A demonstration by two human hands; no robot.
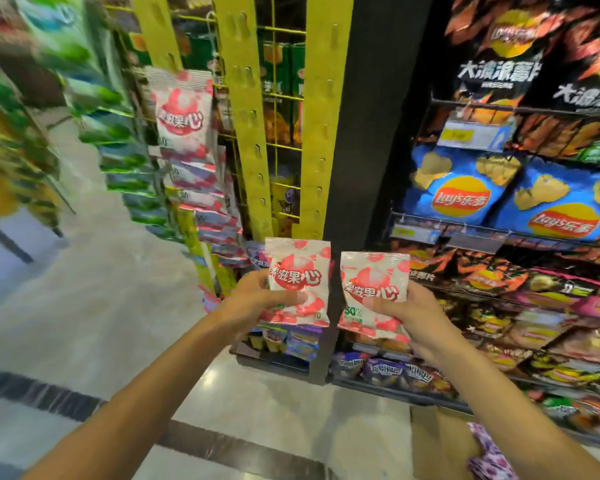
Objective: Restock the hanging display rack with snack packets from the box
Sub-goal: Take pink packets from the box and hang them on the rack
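A person's left hand (pixel 257 299) grips one red-and-white snack packet (pixel 297 282) and the right hand (pixel 409 313) another (pixel 373 292), side by side below the yellow hanging strips (pixel 243 109). At 11 o'clock, matching packets (pixel 184 112) hang on the rack; the cardboard box (pixel 437 441) sits at 5 o'clock.

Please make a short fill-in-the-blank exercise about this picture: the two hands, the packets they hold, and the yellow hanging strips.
1. The left hand grips one ____ and white snack packet.
2. The right hand holds a second packet of the ____ design.
3. The filled yellow strip is the ____ of the three.
4. The blue chip bags lie on the shelves to the ____ of the strips.

Missing words: red; same; leftmost; right
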